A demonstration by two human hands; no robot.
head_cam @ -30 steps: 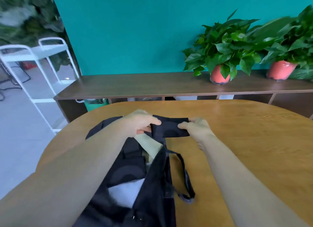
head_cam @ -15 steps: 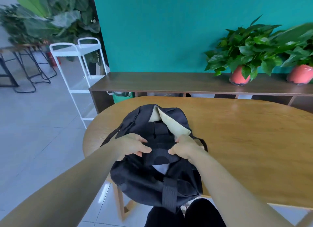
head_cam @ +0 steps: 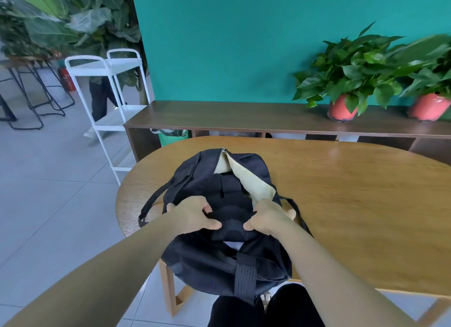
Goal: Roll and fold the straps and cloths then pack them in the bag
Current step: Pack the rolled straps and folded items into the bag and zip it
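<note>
Black folded cloth [head_cam: 231, 220], lifted a second ago, now sits inside the open black fabric backpack [head_cam: 214, 265] — our left hand [head_cam: 192, 214] and right hand [head_cam: 268, 217] both pinch it, nearly packed.

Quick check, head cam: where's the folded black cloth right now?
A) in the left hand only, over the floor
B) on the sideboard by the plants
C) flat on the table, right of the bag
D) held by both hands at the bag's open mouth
D: the left hand and the right hand both grip the folded black cloth at the open mouth of the backpack, which lies on the table.
</note>
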